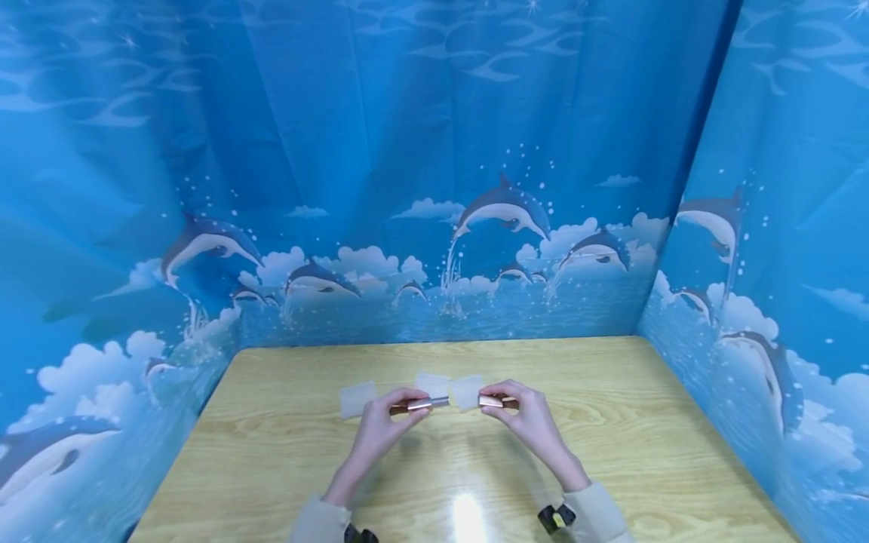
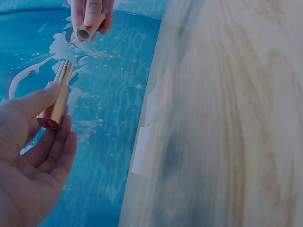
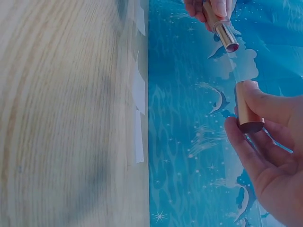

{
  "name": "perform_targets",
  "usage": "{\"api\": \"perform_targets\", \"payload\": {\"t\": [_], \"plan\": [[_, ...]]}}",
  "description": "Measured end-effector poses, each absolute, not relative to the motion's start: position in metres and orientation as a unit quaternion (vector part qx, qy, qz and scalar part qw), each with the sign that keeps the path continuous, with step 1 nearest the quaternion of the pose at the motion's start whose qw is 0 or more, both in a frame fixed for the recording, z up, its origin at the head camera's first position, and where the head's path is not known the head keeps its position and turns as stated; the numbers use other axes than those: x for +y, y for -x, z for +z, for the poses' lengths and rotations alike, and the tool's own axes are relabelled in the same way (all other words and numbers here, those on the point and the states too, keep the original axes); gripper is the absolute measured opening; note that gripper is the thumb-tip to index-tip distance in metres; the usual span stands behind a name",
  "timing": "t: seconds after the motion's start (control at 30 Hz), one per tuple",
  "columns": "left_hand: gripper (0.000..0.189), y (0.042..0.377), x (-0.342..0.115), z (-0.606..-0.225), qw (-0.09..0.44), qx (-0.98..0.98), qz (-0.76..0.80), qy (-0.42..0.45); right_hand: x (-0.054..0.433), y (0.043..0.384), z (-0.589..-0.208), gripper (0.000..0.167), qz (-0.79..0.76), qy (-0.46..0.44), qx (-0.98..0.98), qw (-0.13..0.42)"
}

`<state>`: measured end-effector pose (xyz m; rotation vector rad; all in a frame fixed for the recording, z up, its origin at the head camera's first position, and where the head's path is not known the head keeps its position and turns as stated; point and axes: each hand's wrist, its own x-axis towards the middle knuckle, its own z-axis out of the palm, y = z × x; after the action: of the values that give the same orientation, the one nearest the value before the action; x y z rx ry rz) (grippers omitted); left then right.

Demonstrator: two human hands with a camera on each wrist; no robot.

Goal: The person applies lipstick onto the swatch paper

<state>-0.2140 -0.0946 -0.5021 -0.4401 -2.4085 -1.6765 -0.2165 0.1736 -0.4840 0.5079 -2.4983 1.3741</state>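
My left hand (image 1: 383, 424) pinches a rose-gold lipstick tube (image 2: 59, 97) between thumb and fingers. Its silvery inner sleeve points right, and a dark red end faces the left wrist camera. Facing it, my right hand (image 1: 536, 422) grips the lipstick cap (image 3: 248, 106), a rose-gold cylinder with a darker closed end. The cap's hollow mouth shows in the left wrist view, turned toward the tube. A short gap separates the two parts, both held above the table. No lipstick bullet shows above the sleeve's rim.
Three whitish, thin squares lie on the wood-grain table (image 1: 305, 467): a left one (image 1: 356, 400), a middle one (image 1: 431, 383) and a right one (image 1: 465, 392), just behind the hands. A blue dolphin-print curtain (image 1: 407, 188) encloses the table's back and sides.
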Motion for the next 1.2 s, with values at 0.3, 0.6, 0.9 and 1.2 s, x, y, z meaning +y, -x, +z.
{"api": "perform_targets", "payload": {"t": [0.3,0.6,0.9,1.2], "plan": [[0.021,0.211,-0.091,-0.509,0.100,-0.786,-0.587,0.164,0.175,0.216,-0.487,0.028,0.480,-0.173,-0.849,0.134],[0.024,0.209,-0.087,-0.509,0.089,-0.797,-0.580,0.146,0.182,0.221,-0.491,0.031,0.490,-0.177,-0.841,0.147],[0.026,0.209,-0.083,-0.511,0.079,-0.778,-0.605,0.150,0.195,0.229,-0.495,0.029,0.438,-0.158,-0.870,0.163],[0.027,0.207,-0.081,-0.511,0.064,-0.777,-0.612,0.137,0.214,0.238,-0.501,0.029,0.393,-0.149,-0.890,0.178]]}}
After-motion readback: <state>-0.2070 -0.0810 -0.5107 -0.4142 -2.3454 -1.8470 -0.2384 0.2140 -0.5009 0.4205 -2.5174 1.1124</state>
